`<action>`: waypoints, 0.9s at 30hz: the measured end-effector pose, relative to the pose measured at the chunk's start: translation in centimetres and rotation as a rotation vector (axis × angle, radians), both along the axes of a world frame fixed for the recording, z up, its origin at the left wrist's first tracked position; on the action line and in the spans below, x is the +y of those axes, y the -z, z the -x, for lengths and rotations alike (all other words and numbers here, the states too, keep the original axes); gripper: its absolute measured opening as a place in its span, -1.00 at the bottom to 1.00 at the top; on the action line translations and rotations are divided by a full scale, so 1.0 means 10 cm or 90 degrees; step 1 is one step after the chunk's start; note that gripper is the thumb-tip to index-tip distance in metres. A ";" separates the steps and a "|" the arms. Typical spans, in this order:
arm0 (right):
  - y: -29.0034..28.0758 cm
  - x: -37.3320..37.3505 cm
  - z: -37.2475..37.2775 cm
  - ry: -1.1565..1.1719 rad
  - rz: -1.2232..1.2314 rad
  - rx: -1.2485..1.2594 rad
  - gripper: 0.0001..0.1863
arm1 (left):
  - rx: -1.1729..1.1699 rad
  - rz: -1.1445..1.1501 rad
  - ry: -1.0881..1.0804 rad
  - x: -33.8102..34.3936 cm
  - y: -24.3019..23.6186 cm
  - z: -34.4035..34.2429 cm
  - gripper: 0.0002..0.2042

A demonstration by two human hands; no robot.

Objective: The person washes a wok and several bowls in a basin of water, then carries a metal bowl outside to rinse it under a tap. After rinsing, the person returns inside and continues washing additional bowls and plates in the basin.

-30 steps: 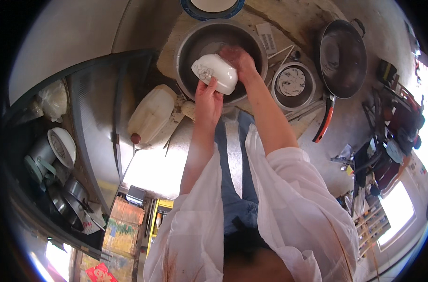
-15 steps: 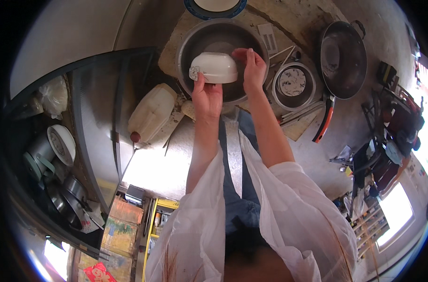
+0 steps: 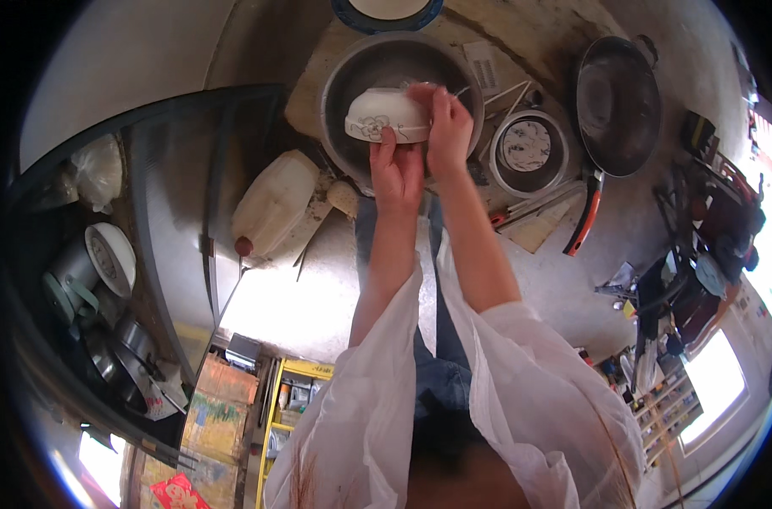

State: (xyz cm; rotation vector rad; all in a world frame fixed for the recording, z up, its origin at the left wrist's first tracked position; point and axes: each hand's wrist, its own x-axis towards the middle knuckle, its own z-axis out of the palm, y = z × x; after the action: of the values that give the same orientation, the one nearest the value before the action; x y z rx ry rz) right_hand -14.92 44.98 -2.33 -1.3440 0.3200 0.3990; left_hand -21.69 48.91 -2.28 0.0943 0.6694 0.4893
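A white bowl [image 3: 380, 125] with a grey flower pattern is held over a wide metal basin [image 3: 335, 72], its foot turned to the far side and its rim toward me. My left hand [image 3: 398, 174] grips the bowl at the rim, the thumb on the outer wall and the other fingers mostly hidden. My right hand [image 3: 450, 131] is at the bowl's right end, its slightly blurred fingers closed against the wall near the foot. The contents of the basin are mostly hidden by the bowl and hands.
Right of the basin stand a small pot [image 3: 545, 174] with a patterned round piece inside and a black wok [image 3: 619, 110] with an orange-black handle. A cloudy plastic jug [image 3: 276, 195] lies left. A blue-rimmed basin [image 3: 352, 19] is beyond. Cookware fills the cabinet [image 3: 161, 187] at left.
The bowl has been turned, bringing its flower pattern to the front. My left hand has shifted right along it, and my right hand has closed in from beside it onto its right end.
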 end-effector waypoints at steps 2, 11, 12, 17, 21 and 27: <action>-0.46 0.12 0.33 -0.026 0.116 -0.033 -0.71 | 0.041 -0.021 0.054 0.00 0.08 0.09 -0.67; -0.30 0.29 0.28 -0.122 0.702 -0.416 -0.51 | 0.022 -0.053 0.148 -0.08 0.17 0.27 -0.69; -0.24 0.23 0.14 -0.190 0.621 -0.275 -0.51 | 0.029 -0.034 0.118 -0.10 0.18 0.28 -0.69; 0.33 -0.14 -0.46 -0.214 0.143 0.258 -0.23 | 0.046 0.114 -0.003 0.09 0.10 0.34 -0.71; 0.34 -0.21 -0.40 -0.156 0.029 0.224 -0.30 | 0.075 -0.026 0.177 0.30 0.05 0.34 -0.71; -0.04 -0.22 -0.12 -0.286 0.227 0.052 -0.15 | 0.248 -0.635 0.754 0.52 0.02 0.23 -0.63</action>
State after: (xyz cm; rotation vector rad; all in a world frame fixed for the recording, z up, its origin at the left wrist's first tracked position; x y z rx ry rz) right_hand -13.72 42.77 -1.94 -1.7576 0.1557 0.8010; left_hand -23.96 54.06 -2.45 1.4663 0.5732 -0.4085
